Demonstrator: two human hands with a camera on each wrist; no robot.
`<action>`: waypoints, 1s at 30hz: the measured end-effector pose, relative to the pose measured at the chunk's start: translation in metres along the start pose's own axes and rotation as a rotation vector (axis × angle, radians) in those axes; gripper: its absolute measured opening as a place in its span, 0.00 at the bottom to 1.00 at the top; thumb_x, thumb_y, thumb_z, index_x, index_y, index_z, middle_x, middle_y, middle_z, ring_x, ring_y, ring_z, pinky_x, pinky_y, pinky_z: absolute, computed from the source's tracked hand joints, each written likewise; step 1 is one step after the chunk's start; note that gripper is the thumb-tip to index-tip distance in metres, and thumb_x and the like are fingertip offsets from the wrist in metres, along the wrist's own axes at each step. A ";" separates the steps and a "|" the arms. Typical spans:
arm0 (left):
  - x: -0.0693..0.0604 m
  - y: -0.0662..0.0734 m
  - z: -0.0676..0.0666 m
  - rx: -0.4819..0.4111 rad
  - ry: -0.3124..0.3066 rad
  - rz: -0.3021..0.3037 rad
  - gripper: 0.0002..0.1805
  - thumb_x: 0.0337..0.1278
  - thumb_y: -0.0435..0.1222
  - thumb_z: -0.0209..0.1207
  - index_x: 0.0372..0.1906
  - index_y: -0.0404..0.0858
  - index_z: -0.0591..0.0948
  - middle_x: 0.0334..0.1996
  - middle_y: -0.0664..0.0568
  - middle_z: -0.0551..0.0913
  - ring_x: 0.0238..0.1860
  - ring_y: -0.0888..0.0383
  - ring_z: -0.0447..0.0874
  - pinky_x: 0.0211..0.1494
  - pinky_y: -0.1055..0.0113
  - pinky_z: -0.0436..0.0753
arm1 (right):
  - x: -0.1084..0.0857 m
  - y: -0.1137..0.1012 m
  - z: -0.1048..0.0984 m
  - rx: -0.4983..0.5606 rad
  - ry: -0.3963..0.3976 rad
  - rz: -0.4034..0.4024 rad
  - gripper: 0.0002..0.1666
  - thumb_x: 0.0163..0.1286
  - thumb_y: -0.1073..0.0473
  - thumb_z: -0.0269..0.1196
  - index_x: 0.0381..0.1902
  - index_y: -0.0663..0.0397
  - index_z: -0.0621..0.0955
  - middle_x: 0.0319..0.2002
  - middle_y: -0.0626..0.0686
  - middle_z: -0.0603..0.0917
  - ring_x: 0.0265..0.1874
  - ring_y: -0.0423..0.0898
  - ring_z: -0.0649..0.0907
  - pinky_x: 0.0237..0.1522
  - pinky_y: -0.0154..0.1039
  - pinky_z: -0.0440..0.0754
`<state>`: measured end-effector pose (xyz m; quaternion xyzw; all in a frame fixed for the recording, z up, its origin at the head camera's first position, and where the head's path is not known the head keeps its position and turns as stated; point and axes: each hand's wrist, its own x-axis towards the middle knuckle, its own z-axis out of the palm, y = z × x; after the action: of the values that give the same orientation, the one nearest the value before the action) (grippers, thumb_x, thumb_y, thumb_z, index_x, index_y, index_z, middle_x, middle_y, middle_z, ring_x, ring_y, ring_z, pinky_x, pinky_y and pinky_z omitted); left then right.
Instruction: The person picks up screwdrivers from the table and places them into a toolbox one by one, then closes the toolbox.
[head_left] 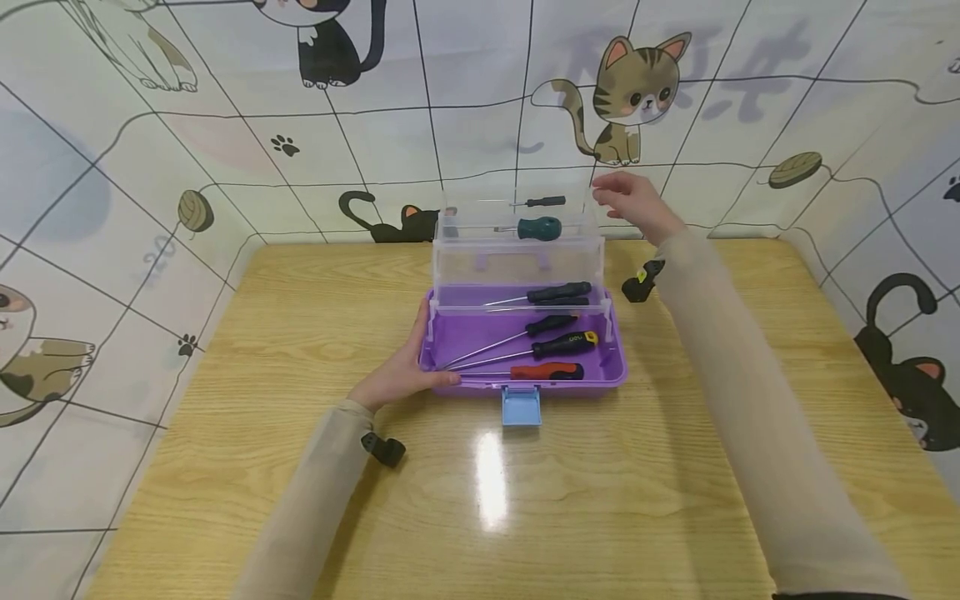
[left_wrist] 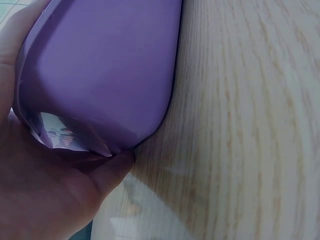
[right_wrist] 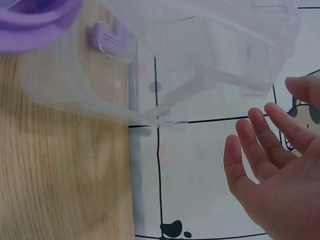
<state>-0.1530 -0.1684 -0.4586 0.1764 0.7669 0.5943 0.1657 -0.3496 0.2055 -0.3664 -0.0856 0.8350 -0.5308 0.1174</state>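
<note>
A purple toolbox (head_left: pixel 617 371) stands on the table with its clear lid up and a clear raised tray (head_left: pixel 491 271) over its back part. My left hand (head_left: pixel 397 373) grips the box's left end, thumb at the front corner; close up, the purple wall (left_wrist: pixel 110 65) lies against that hand. Beside the upper right end of the clear plastic, my right hand (head_left: pixel 636 202) is held in the air, fingers apart and holding nothing. Up in the tray lie a stubby green screwdriver (head_left: pixel 540 228) and a small black one (head_left: pixel 546 202). Several longer screwdrivers, including a red-handled screwdriver (head_left: pixel 546 372), lie in the base.
A light blue latch (head_left: pixel 521 408) hangs down at the toolbox's front. The wooden table (head_left: pixel 315 308) meets a cat-print backdrop (head_left: pixel 480 150) behind the box and at both sides. Each wrist carries a small black camera.
</note>
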 end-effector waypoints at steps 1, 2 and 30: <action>0.000 0.000 0.000 -0.001 0.001 0.000 0.72 0.44 0.39 0.74 0.73 0.63 0.25 0.76 0.56 0.26 0.75 0.50 0.34 0.72 0.46 0.42 | 0.001 0.000 0.002 0.010 -0.012 0.003 0.31 0.76 0.52 0.51 0.71 0.62 0.63 0.68 0.60 0.65 0.63 0.51 0.67 0.65 0.49 0.65; 0.000 0.001 0.000 -0.002 0.000 -0.001 0.72 0.45 0.38 0.74 0.73 0.62 0.25 0.76 0.56 0.26 0.75 0.49 0.34 0.72 0.46 0.42 | 0.001 0.001 0.004 0.023 -0.031 0.006 0.32 0.77 0.52 0.50 0.72 0.61 0.60 0.70 0.60 0.63 0.66 0.52 0.64 0.66 0.50 0.63; -0.001 -0.002 0.001 -0.013 0.015 -0.017 0.72 0.44 0.33 0.73 0.73 0.64 0.25 0.76 0.57 0.27 0.75 0.48 0.35 0.72 0.44 0.43 | -0.006 0.009 0.014 0.013 -0.150 -0.060 0.47 0.72 0.53 0.59 0.78 0.51 0.45 0.77 0.55 0.45 0.74 0.53 0.46 0.70 0.55 0.47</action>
<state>-0.1517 -0.1683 -0.4611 0.1642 0.7659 0.5990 0.1662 -0.3404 0.1988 -0.3791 -0.1495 0.8175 -0.5314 0.1641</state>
